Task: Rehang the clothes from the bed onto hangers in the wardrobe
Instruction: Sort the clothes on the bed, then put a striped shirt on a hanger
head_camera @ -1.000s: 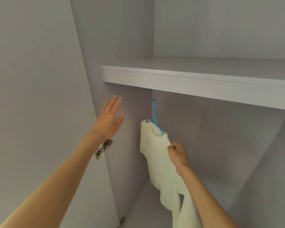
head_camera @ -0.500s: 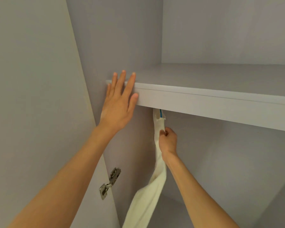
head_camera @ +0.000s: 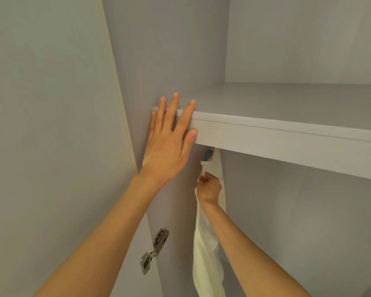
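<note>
The cream garment point(head_camera: 206, 249) hangs on a blue hanger point(head_camera: 207, 154) just under the shelf point(head_camera: 287, 138), its hook hidden. The right hand point(head_camera: 209, 187) has its fingers clamped on the cloth; the left hand point(head_camera: 169, 142) lies flat, fingers apart, on the shelf edge. If the unseen hook misses its rail, letting go would probably drop everything.

A home bedroom wardrobe: plain grey shelf point(head_camera: 287, 133) under the left hand point(head_camera: 167, 146), door hinge point(head_camera: 154, 251) below it, blue hanger point(head_camera: 207, 154) above the right hand point(head_camera: 209, 187)
</note>
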Demonstrator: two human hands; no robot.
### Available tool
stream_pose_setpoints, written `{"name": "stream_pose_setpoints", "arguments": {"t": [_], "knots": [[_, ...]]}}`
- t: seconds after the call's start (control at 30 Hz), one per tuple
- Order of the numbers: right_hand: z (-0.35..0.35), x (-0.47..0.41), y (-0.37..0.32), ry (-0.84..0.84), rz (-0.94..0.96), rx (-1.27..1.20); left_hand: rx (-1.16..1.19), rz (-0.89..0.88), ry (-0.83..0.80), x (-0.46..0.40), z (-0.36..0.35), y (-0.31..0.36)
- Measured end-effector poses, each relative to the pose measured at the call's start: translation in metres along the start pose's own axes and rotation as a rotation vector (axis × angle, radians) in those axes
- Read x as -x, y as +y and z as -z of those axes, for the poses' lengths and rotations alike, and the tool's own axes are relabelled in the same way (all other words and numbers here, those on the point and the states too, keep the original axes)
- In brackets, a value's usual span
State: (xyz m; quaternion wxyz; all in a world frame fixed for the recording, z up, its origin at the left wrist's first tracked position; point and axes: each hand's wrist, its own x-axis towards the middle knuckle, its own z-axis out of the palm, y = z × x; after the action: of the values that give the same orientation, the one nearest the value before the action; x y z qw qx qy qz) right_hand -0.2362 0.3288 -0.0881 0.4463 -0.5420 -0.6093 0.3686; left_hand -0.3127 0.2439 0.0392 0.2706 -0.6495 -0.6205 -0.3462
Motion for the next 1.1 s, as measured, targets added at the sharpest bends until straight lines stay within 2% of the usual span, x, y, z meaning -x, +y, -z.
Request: {"name": "stream_pose_setpoints", "arguments": {"t": [0.13,0.3,0.4,0.5,0.6,0.7,0.87,1.1], "knots": [[-0.022,-0.002,-0.009,-0.078,-0.013,0.039,0.015,-0.007,-0.020,0.000,0.002,-0.001],[-0.044,-0.007,-0.015,-0.258,-0.039,0.047,0.038,-0.023,-0.037,0.001,0.003,-0.002],[-0.044,-0.013,-0.011,-0.330,-0.060,0.006,0.031,-0.022,-0.065,0.001,0.005,-0.003],[-0.036,-0.015,-0.008,-0.412,-0.046,0.087,0.015,-0.028,-0.124,0.002,0.009,-0.004],[-0.025,-0.009,-0.010,-0.465,0.033,0.196,0.004,-0.019,-0.185,0.002,0.015,-0.004],[-0.008,0.006,-0.010,-0.467,0.224,0.272,-0.067,0.040,-0.171,0.015,0.023,-0.002],[0.035,0.050,0.006,-0.513,0.456,0.467,-0.212,0.093,-0.166,0.102,0.029,0.017],[0.068,0.159,0.030,-0.690,0.652,0.398,-0.231,0.431,-0.300,0.275,0.062,0.056]]}}
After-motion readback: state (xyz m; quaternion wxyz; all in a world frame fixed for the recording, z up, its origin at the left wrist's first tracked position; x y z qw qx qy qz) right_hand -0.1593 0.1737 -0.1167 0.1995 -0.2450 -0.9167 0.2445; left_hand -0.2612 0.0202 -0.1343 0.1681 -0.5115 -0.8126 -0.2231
